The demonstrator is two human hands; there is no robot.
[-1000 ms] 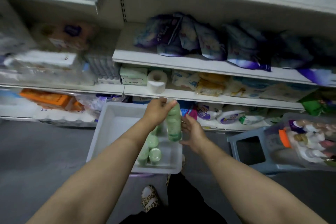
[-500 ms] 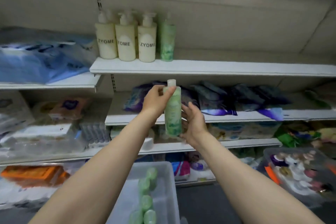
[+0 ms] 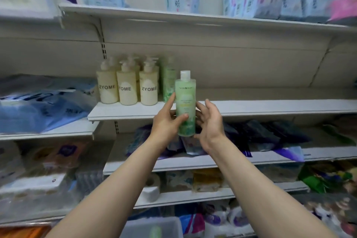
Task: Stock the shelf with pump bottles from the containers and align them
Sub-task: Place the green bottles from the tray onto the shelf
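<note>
White metal shelving point(image 3: 251, 107), beige back panel point(image 3: 231, 63)

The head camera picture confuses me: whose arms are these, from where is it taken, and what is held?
No machine here: a person wears a camera on the head, looking forward at a shop shelf. The two bare arms are the person's own. The left hand grips a translucent green plastic bottle with a white cap, upright. The right hand is beside it with relaxed fingers, near or touching it. On the white metal shelf behind stand cream pump bottles marked ZYOME and another green bottle.
</note>
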